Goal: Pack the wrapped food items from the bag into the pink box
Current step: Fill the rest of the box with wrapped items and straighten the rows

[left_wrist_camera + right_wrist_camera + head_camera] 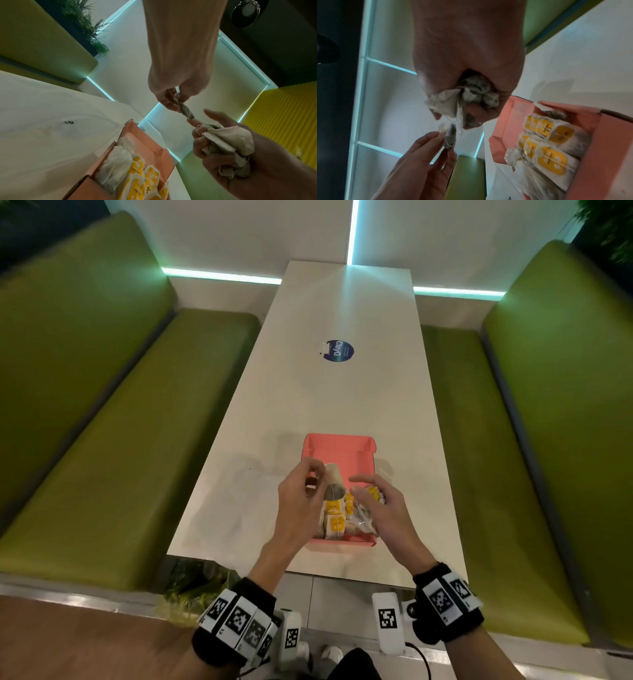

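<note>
Pink card walls mark the pink box [337, 448], the landmark for everything: it sits open on the bench [342, 392], and its near half is already filled with rows of wrapped food items [337, 518] bearing yellow labels, while the far half shows bare floor. Directly above that filled half, both hands hover close together. In the right wrist view the right hand [467, 75] has its fingers [476, 112] curled round a crumpled bunch of wraps [464, 97], a thread trailing below. The left hand [426, 151] pinches a single small packet [186, 111] between thumb and fingertips; the packet hangs with its long axis pointing down towards the box, just beside the right hand's bunch and seemingly tied to it by the thread. No bag shows in any view. The left hand is nearer the bare far half, so it looks best placed to lower the packet there, once the thread comes free of the bunch
</note>
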Demonstrator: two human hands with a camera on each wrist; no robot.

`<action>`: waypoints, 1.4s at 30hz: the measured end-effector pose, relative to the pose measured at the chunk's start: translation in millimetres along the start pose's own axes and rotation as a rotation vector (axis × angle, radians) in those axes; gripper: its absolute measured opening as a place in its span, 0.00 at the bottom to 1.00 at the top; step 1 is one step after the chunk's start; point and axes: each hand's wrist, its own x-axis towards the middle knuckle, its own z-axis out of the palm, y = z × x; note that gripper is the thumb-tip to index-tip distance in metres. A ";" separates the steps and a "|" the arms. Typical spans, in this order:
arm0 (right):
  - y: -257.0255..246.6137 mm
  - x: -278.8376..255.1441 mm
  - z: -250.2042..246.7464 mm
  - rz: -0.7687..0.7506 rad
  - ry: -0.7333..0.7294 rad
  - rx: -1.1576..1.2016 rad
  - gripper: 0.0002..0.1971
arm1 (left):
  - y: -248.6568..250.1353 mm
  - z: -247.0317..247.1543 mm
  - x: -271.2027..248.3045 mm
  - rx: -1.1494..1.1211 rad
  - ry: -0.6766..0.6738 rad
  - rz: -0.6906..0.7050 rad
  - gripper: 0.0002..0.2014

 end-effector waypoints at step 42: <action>-80.2 11.6 20.9 -0.210 -0.256 -0.997 0.10 | 2.8 -42.7 -12.8 -0.063 -0.435 -0.073 0.07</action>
